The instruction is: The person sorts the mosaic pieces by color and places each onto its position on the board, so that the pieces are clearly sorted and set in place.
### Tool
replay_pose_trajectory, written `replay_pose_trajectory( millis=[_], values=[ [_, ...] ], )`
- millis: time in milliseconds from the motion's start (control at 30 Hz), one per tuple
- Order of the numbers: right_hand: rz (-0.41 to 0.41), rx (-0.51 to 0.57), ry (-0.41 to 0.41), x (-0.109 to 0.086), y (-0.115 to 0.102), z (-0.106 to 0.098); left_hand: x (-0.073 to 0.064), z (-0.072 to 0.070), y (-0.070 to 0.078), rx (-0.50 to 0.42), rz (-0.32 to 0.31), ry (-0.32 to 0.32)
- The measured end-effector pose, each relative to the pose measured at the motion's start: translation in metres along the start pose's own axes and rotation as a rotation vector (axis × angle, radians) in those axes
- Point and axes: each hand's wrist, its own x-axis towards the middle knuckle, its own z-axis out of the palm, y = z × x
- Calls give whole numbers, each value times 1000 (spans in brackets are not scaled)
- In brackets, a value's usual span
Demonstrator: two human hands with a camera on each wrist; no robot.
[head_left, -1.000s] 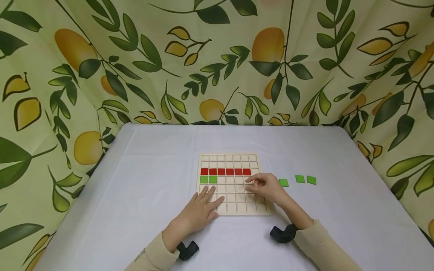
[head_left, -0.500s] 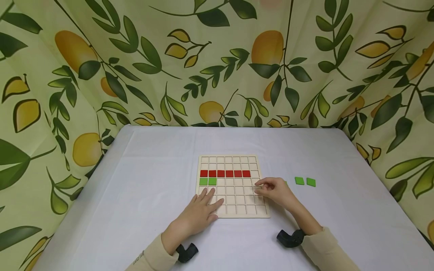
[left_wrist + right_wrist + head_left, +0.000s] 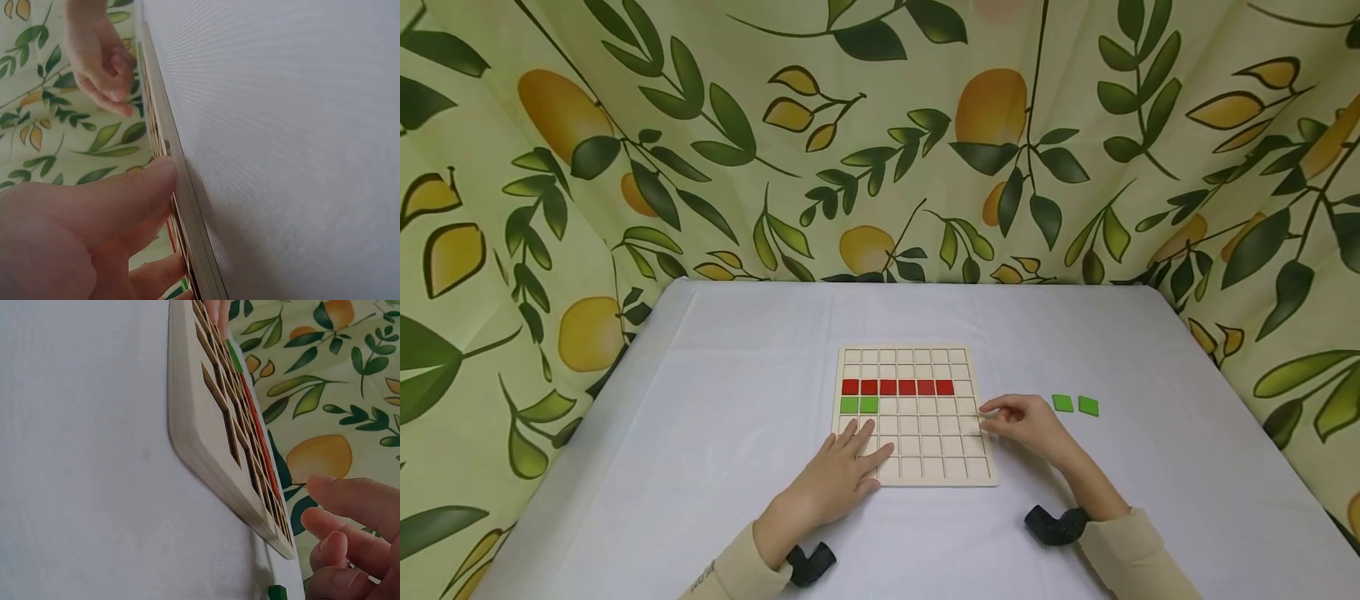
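Observation:
A pale wooden grid board (image 3: 928,427) lies on the table. One row holds several red square tiles (image 3: 888,387); below it, at the left, sit two green tiles (image 3: 868,405). My left hand (image 3: 838,475) rests with spread fingers on the board's lower left corner, its thumb (image 3: 164,172) at the edge in the left wrist view. My right hand (image 3: 1026,425) hovers just off the board's right side, thumb and forefinger apart with nothing between them. Under it in the right wrist view shows a small green tile (image 3: 277,592), which the hand hides in the head view.
Two loose green tiles (image 3: 1076,405) lie on the white tablecloth (image 3: 730,358) right of my right hand. A black curved piece (image 3: 1056,526) sits at the right wrist and another (image 3: 812,565) at the left. A leaf-and-fruit patterned curtain (image 3: 880,167) hangs behind the table.
My right hand has moved right, from over the board to beyond its right edge, now covering the nearest loose green tile. My left hand has stayed in place on the board.

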Motion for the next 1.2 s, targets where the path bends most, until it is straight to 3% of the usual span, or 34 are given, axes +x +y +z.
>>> replay_pose_trajectory(
  millis=[233, 733, 967, 1200],
  values=[
    [-27, -20, -12, -1, 3, -9, 0, 1, 0, 1, 10, 8],
    [5, -43, -7, 3, 17, -24, 0, 3, -1, -24, -4, 4],
    [-31, -82, -6, 3, 19, -32, 0, 2, -1, -16, 1, 12],
    [3, -88, -23, -1, 22, -37, -1, 2, -1, -11, 5, 11]
  ],
)
